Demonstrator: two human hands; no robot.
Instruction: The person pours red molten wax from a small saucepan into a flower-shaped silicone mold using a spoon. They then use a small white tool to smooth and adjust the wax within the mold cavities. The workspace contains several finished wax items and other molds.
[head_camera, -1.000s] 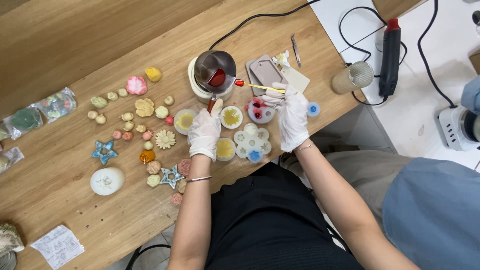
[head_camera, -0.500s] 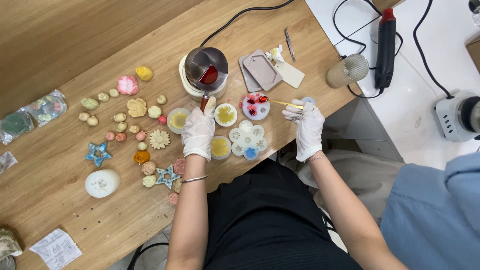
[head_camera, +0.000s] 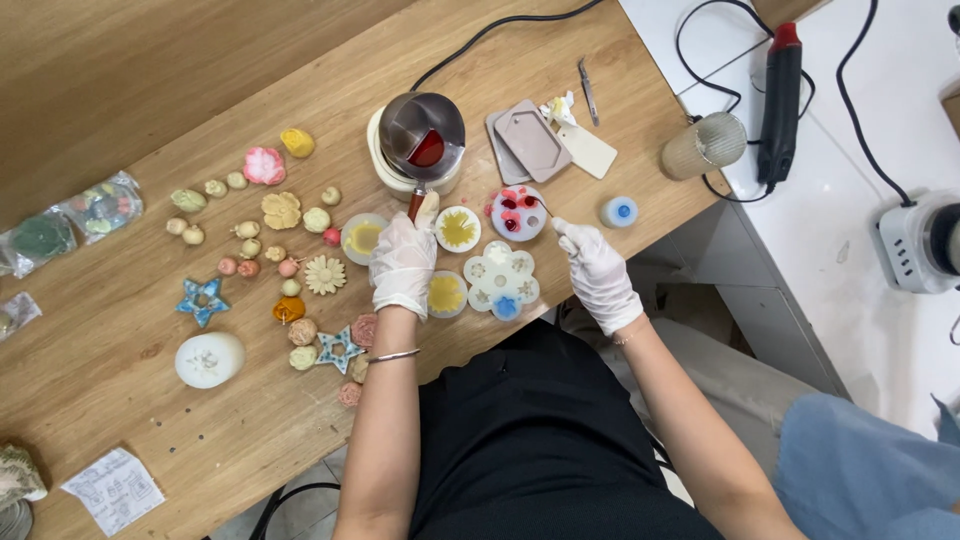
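Gloved hands: L gripping metal melting pot's wooden handle, R pinching thin stick over round silicone mold.

We look down on a wooden bench. Our left hand, gloved in white, grips the handle of a small metal melting pot holding red liquid, which sits on a round cream base. Our right hand, also gloved, holds a thin stick whose tip touches a round white mould with red-filled cavities. Between our hands lies a flower-shaped mould, and beside it two round moulds with yellow filling. Left of us, small cast flowers and blue stars lie scattered.
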